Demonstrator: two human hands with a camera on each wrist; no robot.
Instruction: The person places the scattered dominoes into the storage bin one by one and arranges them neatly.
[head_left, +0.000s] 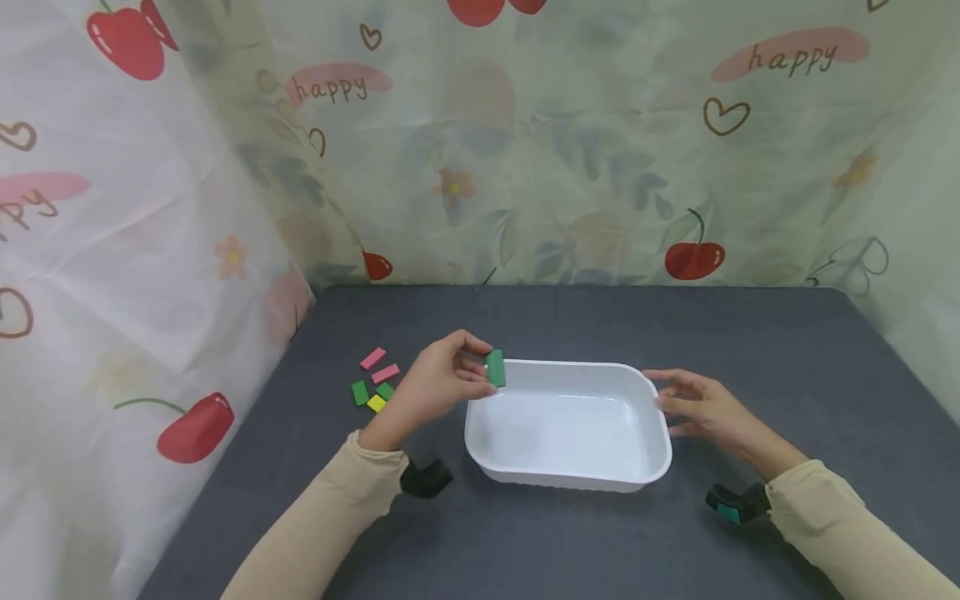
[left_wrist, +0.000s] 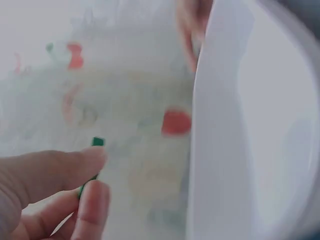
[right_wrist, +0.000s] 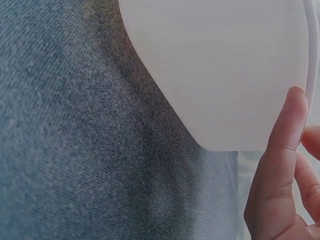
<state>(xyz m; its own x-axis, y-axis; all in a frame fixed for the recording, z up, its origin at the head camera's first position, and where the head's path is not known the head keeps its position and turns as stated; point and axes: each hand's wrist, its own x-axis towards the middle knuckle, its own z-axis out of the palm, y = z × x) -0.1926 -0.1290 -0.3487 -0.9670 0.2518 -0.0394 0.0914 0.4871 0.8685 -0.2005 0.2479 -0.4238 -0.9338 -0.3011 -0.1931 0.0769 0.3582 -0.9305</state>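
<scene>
Between thumb and fingers, my left hand (head_left: 435, 375) pinches a small green block (head_left: 496, 368) above the left end of a white rectangular tub (head_left: 562, 483). In the left wrist view the green block (left_wrist: 98, 142) shows only partly, the fingertips covering its middle. My right hand (head_left: 701, 408) touches the tub's right end from outside with fairly straight fingers. In the right wrist view, one finger (right_wrist: 290, 120) lies against the outer wall of the tub (right_wrist: 225, 75). The tub's inside shows no blocks in the head view.
Left of the tub, beside the left forearm, lie two pink blocks (head_left: 386, 373), two green blocks (head_left: 360, 392) and a yellow block (head_left: 377, 403), one green block partly covered. All stand on a dark cloth-covered table (head_left: 570, 542). A printed curtain (head_left: 555, 167) hangs behind and at the sides.
</scene>
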